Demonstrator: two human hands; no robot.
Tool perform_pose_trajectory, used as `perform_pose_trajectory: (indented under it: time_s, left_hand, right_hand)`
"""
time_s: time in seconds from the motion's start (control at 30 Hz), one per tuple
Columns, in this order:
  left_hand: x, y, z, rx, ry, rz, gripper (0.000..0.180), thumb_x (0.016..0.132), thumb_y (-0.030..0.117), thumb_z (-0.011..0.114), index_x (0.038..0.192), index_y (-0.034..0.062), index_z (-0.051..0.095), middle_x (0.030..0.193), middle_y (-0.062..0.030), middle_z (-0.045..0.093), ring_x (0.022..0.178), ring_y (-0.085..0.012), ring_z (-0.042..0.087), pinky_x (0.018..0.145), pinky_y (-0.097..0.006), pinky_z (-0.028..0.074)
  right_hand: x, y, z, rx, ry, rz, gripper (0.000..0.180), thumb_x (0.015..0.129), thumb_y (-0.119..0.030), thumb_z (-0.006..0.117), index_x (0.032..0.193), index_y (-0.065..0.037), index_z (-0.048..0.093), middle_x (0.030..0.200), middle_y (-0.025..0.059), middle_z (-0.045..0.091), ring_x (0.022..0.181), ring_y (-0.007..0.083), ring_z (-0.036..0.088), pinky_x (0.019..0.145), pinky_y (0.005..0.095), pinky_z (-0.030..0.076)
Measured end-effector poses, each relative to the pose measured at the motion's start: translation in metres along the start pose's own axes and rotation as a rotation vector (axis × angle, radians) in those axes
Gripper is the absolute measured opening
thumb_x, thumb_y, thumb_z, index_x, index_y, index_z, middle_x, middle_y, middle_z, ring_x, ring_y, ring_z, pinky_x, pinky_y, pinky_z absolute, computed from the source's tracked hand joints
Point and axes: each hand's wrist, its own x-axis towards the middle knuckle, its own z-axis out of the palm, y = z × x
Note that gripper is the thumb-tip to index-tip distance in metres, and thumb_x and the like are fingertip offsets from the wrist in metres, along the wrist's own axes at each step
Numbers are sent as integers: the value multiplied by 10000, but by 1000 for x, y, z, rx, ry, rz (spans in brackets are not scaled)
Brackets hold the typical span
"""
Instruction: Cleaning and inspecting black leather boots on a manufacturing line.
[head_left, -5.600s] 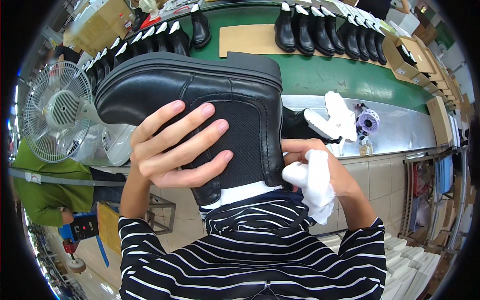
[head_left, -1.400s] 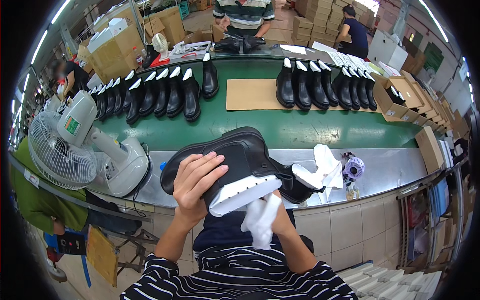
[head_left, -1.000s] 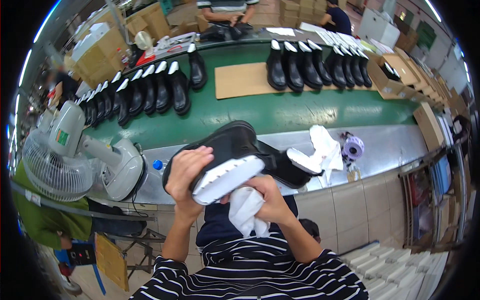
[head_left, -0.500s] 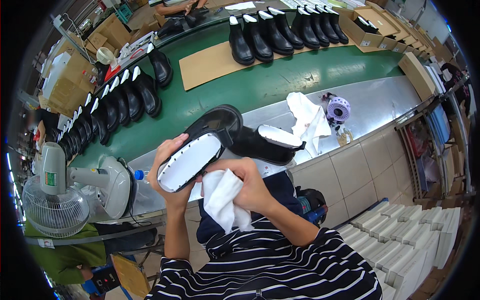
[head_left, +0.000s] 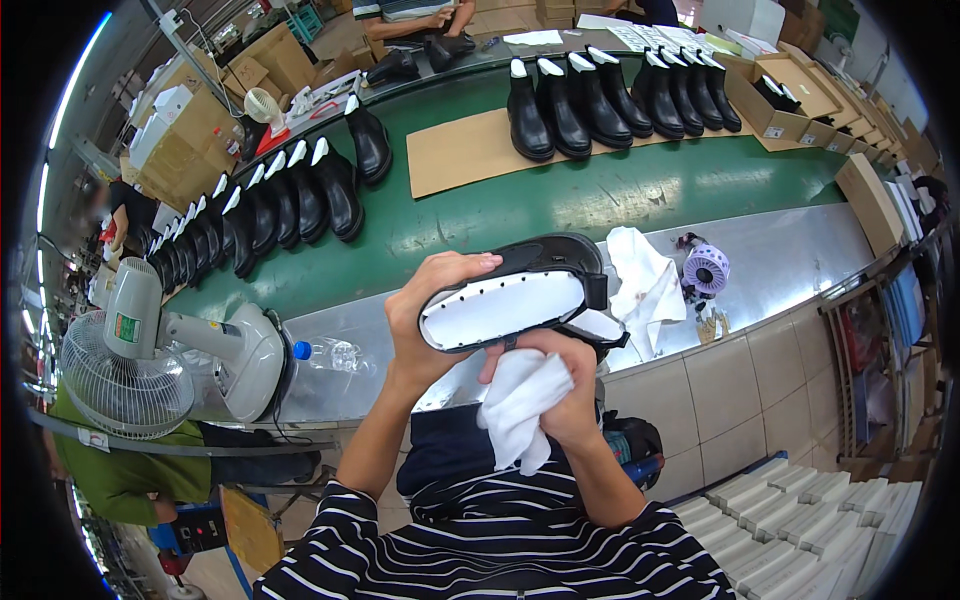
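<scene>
A green conveyor belt [head_left: 620,195] runs behind a steel bench [head_left: 790,250]. Above the bench's near edge a black boot [head_left: 520,295] is held sole-up, its pale sole facing the camera. The left hand [head_left: 420,320] has its fingers wrapped round the boot's toe end; the right hand [head_left: 555,385], just under the boot, clutches a white cloth [head_left: 520,405]. Right of the boot lie another white rag [head_left: 645,285] and a small purple fan [head_left: 706,268]; left of it a plastic bottle [head_left: 330,355] and a white desk fan [head_left: 150,350]. Beyond the boot stand rows of black boots [head_left: 600,95], some on a flat sheet of brown cardboard [head_left: 460,150], with brown cartons [head_left: 790,95] at the right.
</scene>
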Motion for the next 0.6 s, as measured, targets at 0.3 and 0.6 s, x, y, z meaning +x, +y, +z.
perform_pose_trajectory:
  time_s: [0.3,0.6]
  left_hand:
    - [25,-16,28,-33,-62,90,516,600,109,863,1074,-1,690,1050,-140,732,970,-299,708,855,-379,542]
    - [66,-115,69,-231,-484,-130,579,541,71,922,1065,34,676,988,-81,707,898,-171,658,857,-305,520]
  right_hand:
    - [-6,9,-30,-214,73,-189,260,909,-157,623,1036,69,641,779,120,678,683,174,649,613,280,513]
    - [-78,-30,-124,89,-64,-21,224,880,-171,721,1014,-73,571,967,233,677,925,411,659,935,589,491]
